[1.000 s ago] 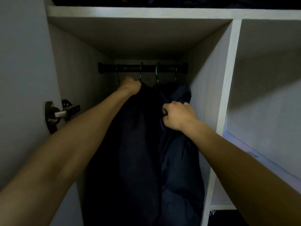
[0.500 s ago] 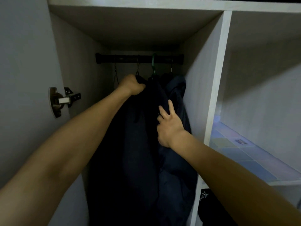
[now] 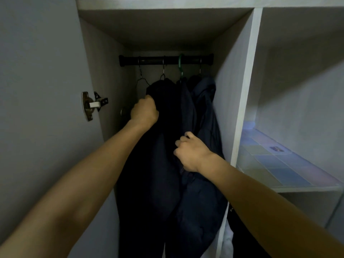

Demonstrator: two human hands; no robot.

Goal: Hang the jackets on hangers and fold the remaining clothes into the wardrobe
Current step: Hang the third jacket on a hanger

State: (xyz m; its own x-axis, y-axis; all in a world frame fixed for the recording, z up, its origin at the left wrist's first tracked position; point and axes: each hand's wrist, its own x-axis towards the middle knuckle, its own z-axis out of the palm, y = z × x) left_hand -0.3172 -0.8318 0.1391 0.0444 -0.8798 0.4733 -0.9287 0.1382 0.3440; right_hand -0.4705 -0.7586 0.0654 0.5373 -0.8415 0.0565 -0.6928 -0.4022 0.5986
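Dark jackets hang from a black rail (image 3: 165,60) inside the narrow left compartment of the wardrobe. My left hand (image 3: 144,111) grips the shoulder of the nearest black jacket (image 3: 154,164), which hangs on a wire hanger (image 3: 163,73). My right hand (image 3: 189,152) grips the front edge of a navy jacket (image 3: 202,198) lower down; this one hangs under a green hanger (image 3: 180,67). A third dark blue jacket (image 3: 204,94) hangs behind at the right. An empty wire hanger (image 3: 141,79) hangs at the left of the rail.
The open wardrobe door (image 3: 42,108) with its metal hinge (image 3: 91,105) stands at the left. A white divider (image 3: 245,101) separates the rail compartment from a shelf (image 3: 279,164) with a coloured liner at the right. Dark and white clothes (image 3: 230,239) lie below that shelf.
My left hand has slid down from the hanger neck to the black jacket's shoulder. My right hand, open half a second ago, has moved down and now grips the navy jacket.
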